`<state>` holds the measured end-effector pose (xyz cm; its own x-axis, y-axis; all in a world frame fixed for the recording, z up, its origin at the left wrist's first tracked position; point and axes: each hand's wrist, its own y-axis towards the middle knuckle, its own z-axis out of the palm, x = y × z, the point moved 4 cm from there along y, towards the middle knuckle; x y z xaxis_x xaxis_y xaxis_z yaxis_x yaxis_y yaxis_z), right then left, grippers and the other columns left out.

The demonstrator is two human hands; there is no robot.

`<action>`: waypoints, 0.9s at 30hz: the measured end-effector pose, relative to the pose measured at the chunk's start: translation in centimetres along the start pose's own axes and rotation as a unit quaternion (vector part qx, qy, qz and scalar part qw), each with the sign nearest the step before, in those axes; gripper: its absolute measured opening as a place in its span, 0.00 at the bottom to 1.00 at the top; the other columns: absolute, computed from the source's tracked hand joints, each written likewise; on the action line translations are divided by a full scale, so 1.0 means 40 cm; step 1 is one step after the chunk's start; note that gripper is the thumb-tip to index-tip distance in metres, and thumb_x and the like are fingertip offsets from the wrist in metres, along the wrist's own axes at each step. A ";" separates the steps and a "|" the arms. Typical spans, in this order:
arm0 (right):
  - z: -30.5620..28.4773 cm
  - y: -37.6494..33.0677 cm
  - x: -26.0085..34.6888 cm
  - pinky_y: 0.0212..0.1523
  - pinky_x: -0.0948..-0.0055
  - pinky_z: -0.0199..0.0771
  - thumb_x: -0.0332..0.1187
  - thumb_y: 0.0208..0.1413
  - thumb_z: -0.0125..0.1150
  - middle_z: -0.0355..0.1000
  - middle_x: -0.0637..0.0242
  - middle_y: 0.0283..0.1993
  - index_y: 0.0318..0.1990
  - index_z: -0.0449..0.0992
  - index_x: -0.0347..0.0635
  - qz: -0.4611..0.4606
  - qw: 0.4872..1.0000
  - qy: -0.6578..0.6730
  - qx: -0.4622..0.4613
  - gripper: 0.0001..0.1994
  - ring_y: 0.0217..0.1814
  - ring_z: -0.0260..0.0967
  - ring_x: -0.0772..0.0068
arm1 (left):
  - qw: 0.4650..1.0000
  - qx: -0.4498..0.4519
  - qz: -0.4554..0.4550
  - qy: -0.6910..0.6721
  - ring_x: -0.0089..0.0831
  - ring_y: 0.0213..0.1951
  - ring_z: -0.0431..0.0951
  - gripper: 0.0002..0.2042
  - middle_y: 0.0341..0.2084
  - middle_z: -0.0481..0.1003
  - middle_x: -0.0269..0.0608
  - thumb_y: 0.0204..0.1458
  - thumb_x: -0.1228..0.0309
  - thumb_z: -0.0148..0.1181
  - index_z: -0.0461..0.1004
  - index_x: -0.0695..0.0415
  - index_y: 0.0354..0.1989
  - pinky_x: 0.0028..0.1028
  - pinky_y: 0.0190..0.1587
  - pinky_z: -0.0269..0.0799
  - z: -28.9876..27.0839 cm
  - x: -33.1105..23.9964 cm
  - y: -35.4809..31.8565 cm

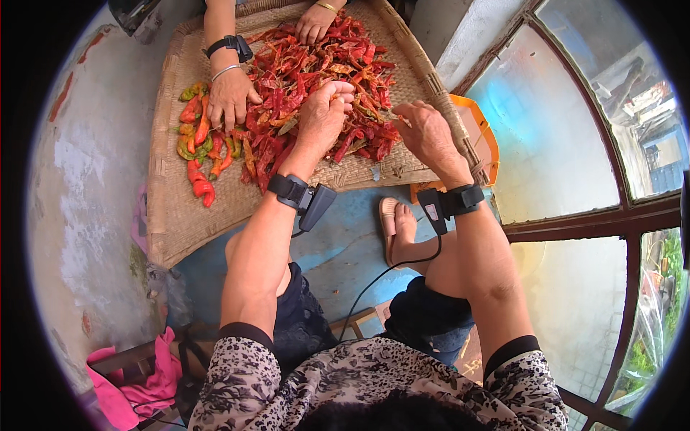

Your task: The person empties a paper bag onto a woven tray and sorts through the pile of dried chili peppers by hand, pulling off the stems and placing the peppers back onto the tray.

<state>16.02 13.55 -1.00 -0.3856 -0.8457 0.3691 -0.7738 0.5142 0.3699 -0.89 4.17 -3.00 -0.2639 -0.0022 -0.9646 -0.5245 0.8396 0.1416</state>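
Observation:
A heap of dried red chili peppers (277,93) covers the middle of a large woven tray (169,233). My left hand (323,115) is over the heap with its fingers curled closed; what they hold, if anything, is too small to name. To its right, above the tray's near right part, my right hand (430,136) has its thumb and fingers pinched together, and I cannot make out anything in them. Fresher red, orange and green chili peppers (203,188) lie in a separate group at the tray's left.
Across the tray, another person's hand (230,99) touches the peppers at the left, and that person's other hand (315,23) rests on the heap. An orange crate (485,118) stands under the tray's right edge. Window panes (546,136) rise at right, a wall (86,179) at left.

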 end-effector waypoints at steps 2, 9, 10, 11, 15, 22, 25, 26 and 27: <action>0.042 0.017 0.021 0.44 0.58 0.71 0.34 0.49 0.61 0.70 0.51 0.42 0.47 0.74 0.45 -0.010 0.999 0.011 0.048 0.16 0.45 0.68 0.49 | 0.998 -0.022 0.030 0.050 0.24 0.39 0.75 0.12 0.40 0.74 0.40 0.58 0.75 0.45 0.70 0.61 0.47 0.24 0.42 0.72 -0.011 -0.007 0.000; 0.113 0.035 0.039 0.43 0.57 0.71 0.36 0.47 0.62 0.70 0.50 0.37 0.52 0.68 0.44 -0.013 0.997 -0.036 -0.066 0.22 0.42 0.69 0.49 | 0.923 0.006 0.164 0.349 0.42 0.41 0.74 0.15 0.38 0.73 0.49 0.48 0.71 0.59 0.69 0.62 0.45 0.36 0.44 0.70 -0.018 -0.032 -0.054; 0.115 0.047 0.035 0.41 0.55 0.71 0.33 0.47 0.60 0.71 0.51 0.36 0.47 0.70 0.43 0.033 0.998 -0.047 -0.003 0.17 0.41 0.70 0.48 | 0.909 0.021 0.157 0.386 0.44 0.42 0.73 0.17 0.39 0.72 0.49 0.48 0.69 0.61 0.69 0.62 0.45 0.37 0.46 0.69 -0.018 -0.030 -0.067; 0.121 0.055 0.028 0.39 0.54 0.72 0.30 0.47 0.57 0.72 0.51 0.36 0.42 0.71 0.42 0.079 0.993 -0.058 0.060 0.13 0.40 0.70 0.47 | 0.914 0.043 0.127 0.383 0.47 0.45 0.71 0.20 0.41 0.71 0.51 0.46 0.66 0.62 0.68 0.61 0.47 0.38 0.48 0.67 -0.018 -0.022 -0.076; 0.056 0.057 -0.077 0.37 0.53 0.72 0.28 0.47 0.53 0.74 0.52 0.30 0.35 0.74 0.43 0.148 0.983 -0.097 -0.049 0.07 0.37 0.72 0.46 | 0.885 0.040 0.168 0.432 0.48 0.42 0.71 0.19 0.39 0.70 0.51 0.45 0.70 0.63 0.68 0.60 0.46 0.41 0.45 0.67 -0.012 -0.017 -0.101; -0.019 0.033 -0.160 0.33 0.66 0.73 0.33 0.48 0.61 0.75 0.56 0.26 0.36 0.78 0.41 0.156 0.966 0.127 -0.163 0.09 0.29 0.75 0.60 | 0.870 0.050 0.186 0.453 0.48 0.36 0.71 0.10 0.30 0.69 0.48 0.47 0.77 0.56 0.65 0.59 0.37 0.43 0.37 0.68 -0.004 0.019 -0.088; -0.041 0.025 -0.170 0.32 0.72 0.71 0.33 0.49 0.62 0.76 0.60 0.25 0.35 0.78 0.39 0.194 0.946 0.198 -0.167 0.09 0.27 0.73 0.69 | 0.866 0.042 0.207 0.453 0.49 0.34 0.72 0.09 0.27 0.70 0.47 0.48 0.78 0.54 0.65 0.58 0.38 0.43 0.35 0.69 0.009 0.023 -0.075; -0.043 0.020 -0.178 0.31 0.74 0.71 0.33 0.49 0.62 0.76 0.61 0.25 0.35 0.78 0.38 0.212 0.945 0.209 -0.139 0.09 0.26 0.72 0.72 | 0.866 0.036 0.219 0.448 0.49 0.33 0.72 0.10 0.26 0.71 0.48 0.48 0.78 0.54 0.65 0.58 0.39 0.42 0.34 0.69 0.016 0.021 -0.073; -0.061 0.013 -0.166 0.30 0.73 0.70 0.32 0.50 0.62 0.75 0.59 0.25 0.35 0.78 0.38 0.191 0.948 0.155 -0.202 0.08 0.25 0.72 0.70 | 0.866 0.039 0.218 0.448 0.49 0.33 0.72 0.10 0.26 0.71 0.48 0.48 0.78 0.54 0.65 0.58 0.39 0.42 0.34 0.69 0.022 0.014 -0.073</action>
<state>19.41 19.77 -1.16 -0.3850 -0.5356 0.7516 -0.3274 0.8407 0.4314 1.19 2.21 -4.14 -0.9639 -0.0675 -0.2575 -0.1699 0.9006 0.4001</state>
